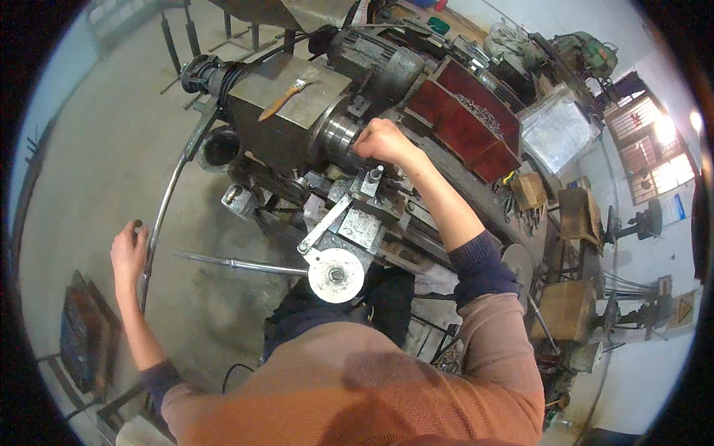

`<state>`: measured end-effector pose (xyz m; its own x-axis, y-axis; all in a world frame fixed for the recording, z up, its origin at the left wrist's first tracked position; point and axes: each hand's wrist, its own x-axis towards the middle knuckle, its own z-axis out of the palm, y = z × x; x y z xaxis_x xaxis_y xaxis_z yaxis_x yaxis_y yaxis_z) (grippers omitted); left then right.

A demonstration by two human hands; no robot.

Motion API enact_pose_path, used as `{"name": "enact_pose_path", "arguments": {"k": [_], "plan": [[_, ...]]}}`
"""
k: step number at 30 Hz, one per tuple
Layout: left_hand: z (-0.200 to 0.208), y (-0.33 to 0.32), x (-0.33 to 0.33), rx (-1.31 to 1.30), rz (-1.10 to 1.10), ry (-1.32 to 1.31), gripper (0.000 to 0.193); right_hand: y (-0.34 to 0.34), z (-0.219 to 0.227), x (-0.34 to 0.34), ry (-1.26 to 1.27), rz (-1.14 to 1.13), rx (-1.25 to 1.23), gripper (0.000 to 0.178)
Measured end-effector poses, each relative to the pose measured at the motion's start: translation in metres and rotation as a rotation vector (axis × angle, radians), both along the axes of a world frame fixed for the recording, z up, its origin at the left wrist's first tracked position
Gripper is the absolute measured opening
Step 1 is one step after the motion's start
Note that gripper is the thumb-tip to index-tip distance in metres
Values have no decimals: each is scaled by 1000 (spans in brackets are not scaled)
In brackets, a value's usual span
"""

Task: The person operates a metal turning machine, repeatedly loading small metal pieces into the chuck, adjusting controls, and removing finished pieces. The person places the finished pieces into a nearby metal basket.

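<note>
Looks to me like the step here is handling a part at the lathe's spindle chuck (340, 137), which sticks out of the headstock (325, 91) just past the tool post (370, 181). I'd say the next move calls for steady fingers and a properly seated part. Right hand (380, 141) is right up at the chuck face, fingers mostly curled in; can't tell if it's pinching anything. Left hand (128, 256) is half-curled beside the long lever (175, 178), something small and dark at its fingertips, grip unclear.

Silver chuck (341, 139), maroon box (446, 123), white disc (336, 276) — sweater (357, 372) banded navy, brown and orange.
</note>
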<state>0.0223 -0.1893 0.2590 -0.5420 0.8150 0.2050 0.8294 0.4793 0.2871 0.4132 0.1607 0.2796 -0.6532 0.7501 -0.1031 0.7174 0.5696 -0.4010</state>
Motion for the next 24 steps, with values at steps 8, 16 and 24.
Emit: {"name": "enact_pose_path", "arguments": {"k": [8,16,24], "plan": [[-38,18,10,-255,113,84,25,3,10,-5,-1,159,40,24],[-53,67,-196,-284,471,344,18,1,-1,-10,156,74,-12,21],[-56,96,-167,139,107,108,30,3,0,7,160,91,54,23]]}}
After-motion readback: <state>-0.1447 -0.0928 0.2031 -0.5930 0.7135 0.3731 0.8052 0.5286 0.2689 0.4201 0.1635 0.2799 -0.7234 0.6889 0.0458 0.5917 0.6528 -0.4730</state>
